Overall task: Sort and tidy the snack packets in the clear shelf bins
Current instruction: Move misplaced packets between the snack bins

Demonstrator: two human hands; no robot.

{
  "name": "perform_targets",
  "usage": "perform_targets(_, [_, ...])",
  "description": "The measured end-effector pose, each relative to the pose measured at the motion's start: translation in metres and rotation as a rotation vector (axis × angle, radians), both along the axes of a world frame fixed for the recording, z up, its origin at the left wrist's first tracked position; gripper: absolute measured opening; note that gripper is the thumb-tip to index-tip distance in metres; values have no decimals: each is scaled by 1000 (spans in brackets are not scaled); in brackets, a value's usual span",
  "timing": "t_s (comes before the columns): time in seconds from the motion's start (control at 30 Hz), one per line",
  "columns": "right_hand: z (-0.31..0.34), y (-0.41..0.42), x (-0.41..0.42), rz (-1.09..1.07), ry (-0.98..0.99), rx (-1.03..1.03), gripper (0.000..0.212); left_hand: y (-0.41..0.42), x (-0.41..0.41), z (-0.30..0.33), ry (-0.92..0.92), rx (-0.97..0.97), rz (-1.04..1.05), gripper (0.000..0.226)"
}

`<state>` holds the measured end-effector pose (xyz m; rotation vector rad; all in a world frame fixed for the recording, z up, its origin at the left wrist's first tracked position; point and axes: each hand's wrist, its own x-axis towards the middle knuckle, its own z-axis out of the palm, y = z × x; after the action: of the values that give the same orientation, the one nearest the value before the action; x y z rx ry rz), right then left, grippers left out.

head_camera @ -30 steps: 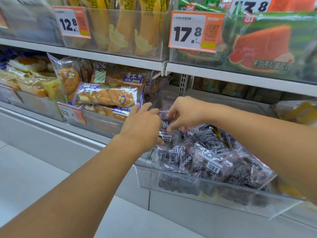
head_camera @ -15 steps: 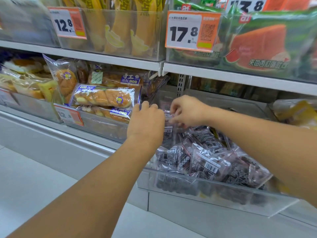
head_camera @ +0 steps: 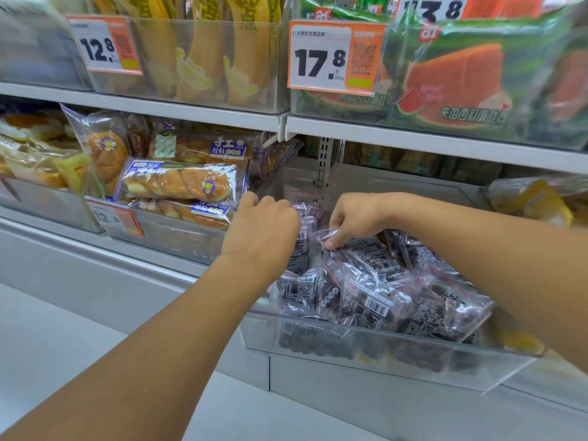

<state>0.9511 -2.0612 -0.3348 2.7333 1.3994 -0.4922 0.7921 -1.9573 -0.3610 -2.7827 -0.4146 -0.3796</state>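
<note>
While both arms reach into the shelf, the head view shows a clear bin point(head_camera: 366, 351) pulled out at the front of the lower shelf. It is full of small dark snack packets point(head_camera: 375, 291) with white labels and bar codes. They lie in a loose heap, tilted this way and that.

The left hand point(head_camera: 262, 230) is at the left back corner of the bin. Its back faces the camera and its fingers point(head_camera: 251, 198) curl down and away. It is touching an upright packet point(head_camera: 302, 246) that stands against its far side, but I cannot tell if the fingers hold it.

The right hand point(head_camera: 356, 218) is just beside the left one, a bit farther right. Its thumb and fingers bend down and pinch the top edge of a dark packet point(head_camera: 331, 238) on the heap.

To the left, another clear bin point(head_camera: 178, 230) holds long bread rolls point(head_camera: 181, 183) in see-through bags with blue print. An orange price tag point(head_camera: 116, 218) is stuck on its front.

On the upper shelf point(head_camera: 413, 135), a bin holds yellow bags with bananas point(head_camera: 206, 58) drawn on them, with a tag that says 12.8 point(head_camera: 105, 44). Next to it are green bags with watermelon pictures point(head_camera: 455, 81) and a tag that says 17.8 point(head_camera: 334, 57).

At the far right edge there is a yellow packet point(head_camera: 534, 198), too blurry to read.
</note>
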Motion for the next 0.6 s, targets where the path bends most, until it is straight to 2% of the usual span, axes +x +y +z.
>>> perform_targets(0.13, [23, -10, -6, -28, -66, 24, 45, 7, -1, -2, 78, 11, -28, 36])
perform_targets(0.23, [38, -21, -14, -20, -98, 177, 36, 17, -5, -2, 158, -6, -44, 30])
perform_targets(0.33, [44, -34, -27, 36, -200, 331, 31, 26, -11, 2, 208, -130, -48, 26])
perform_targets(0.47, [51, -47, -40, 88, -378, 401, 31, 27, -12, 3, 199, -106, -82, 27])
perform_targets(0.6, [65, -57, -50, 98, -416, 465, 25, 28, -13, 2, 133, -187, -118, 29])
